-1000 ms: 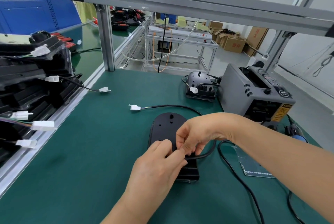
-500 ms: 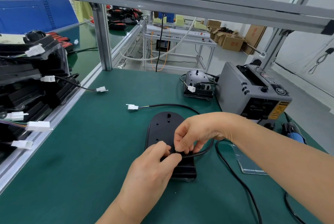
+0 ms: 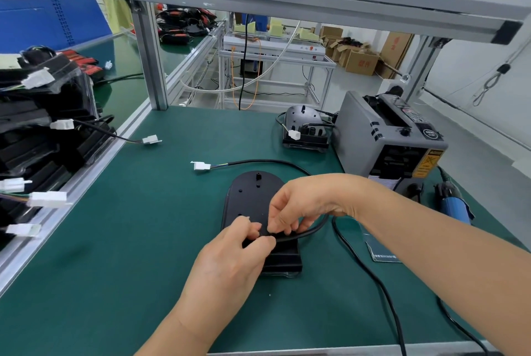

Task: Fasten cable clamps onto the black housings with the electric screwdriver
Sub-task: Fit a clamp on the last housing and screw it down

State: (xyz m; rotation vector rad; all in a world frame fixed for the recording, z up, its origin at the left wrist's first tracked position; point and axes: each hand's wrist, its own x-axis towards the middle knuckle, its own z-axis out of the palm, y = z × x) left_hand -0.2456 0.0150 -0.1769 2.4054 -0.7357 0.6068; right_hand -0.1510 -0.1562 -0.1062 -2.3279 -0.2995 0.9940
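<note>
1. Black cable (image 3: 313, 230) stays pinched as it was a second ago. Our left hand (image 3: 230, 263) and right hand (image 3: 301, 206), fingers curled on it, have barely shifted over the black housing (image 3: 253, 197). We judge the clamp, hidden from us, is still being seated.
2. Matte, rounded and flat, the housing lies mid-way across the counter (image 3: 129, 240); the electric screwdriver (image 3: 454, 206) lies near the right edge.

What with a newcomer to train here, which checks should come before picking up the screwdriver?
1. Black housing flat on the green mat: ok.
2. Cable pinched over the housing by left hand and right hand: ok.
3. Clamp seated on the cable: cannot tell, fingers hide it.
4. Screw in its hole: cannot tell.
5. Electric screwdriver near: ok, it lies on the mat at the right.
6. A hand free to take it: not ok, both hold the cable.
</note>
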